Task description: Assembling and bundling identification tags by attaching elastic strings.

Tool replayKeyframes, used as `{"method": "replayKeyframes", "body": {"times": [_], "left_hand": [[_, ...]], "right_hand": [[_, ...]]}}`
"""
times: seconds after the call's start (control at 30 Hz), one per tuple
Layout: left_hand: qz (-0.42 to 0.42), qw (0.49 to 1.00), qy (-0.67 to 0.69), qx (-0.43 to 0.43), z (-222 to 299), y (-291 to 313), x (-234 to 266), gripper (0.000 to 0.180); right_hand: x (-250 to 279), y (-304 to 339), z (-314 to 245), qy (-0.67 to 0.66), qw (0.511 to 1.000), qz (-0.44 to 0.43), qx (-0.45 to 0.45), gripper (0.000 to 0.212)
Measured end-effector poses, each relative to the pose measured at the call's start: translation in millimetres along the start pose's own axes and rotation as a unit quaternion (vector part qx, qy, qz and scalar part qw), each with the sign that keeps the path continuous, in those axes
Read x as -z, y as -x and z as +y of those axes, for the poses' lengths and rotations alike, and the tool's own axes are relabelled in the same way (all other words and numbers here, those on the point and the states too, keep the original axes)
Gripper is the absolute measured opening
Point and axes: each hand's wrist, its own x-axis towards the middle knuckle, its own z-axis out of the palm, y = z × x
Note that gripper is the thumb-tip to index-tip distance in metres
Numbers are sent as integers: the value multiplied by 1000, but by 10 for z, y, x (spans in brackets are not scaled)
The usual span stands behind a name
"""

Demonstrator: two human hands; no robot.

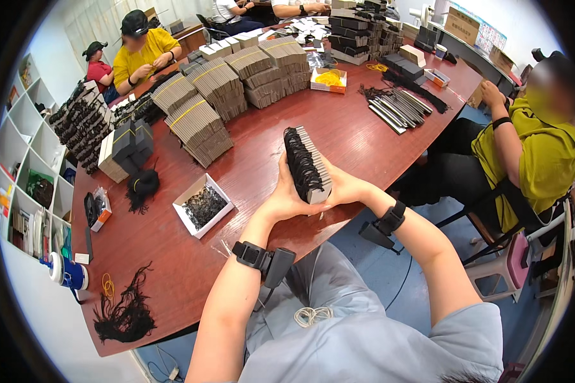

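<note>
clasped a stack of grey pieces [318, 167] between left hand [286, 196] and right hand [342, 183], touching both, with long axis pointing forward and black cords [296, 158] toward the left.

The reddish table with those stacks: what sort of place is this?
Probably a small workshop for handwork: banded grey stacks, a tangle of black cords, and a person in yellow across the table.

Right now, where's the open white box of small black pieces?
In the head view, the white box sits on the reddish table, left of the left hand and right of a black cord bundle.
</note>
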Motion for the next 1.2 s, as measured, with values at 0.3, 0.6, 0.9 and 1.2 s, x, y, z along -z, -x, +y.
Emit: {"method": "replayKeyframes", "body": {"times": [0.3,0.6,0.9,1.2], "left_hand": [[-5,1000,3,11,-37,35,5,126],[28,996,57,63,76,43,14,114],[20,999,-9,44,-1,94,19,126],[27,997,-35,63,188,-5,28,114]], "right_hand": [[47,-9,-128,-14,996,-82,-33,117],[90,-16,-49,23,992,-103,-62,128],[1631,-756,411,30,980,-118,-155,56],[2056,-1475,1569,481,749,303,-340,39]]}}
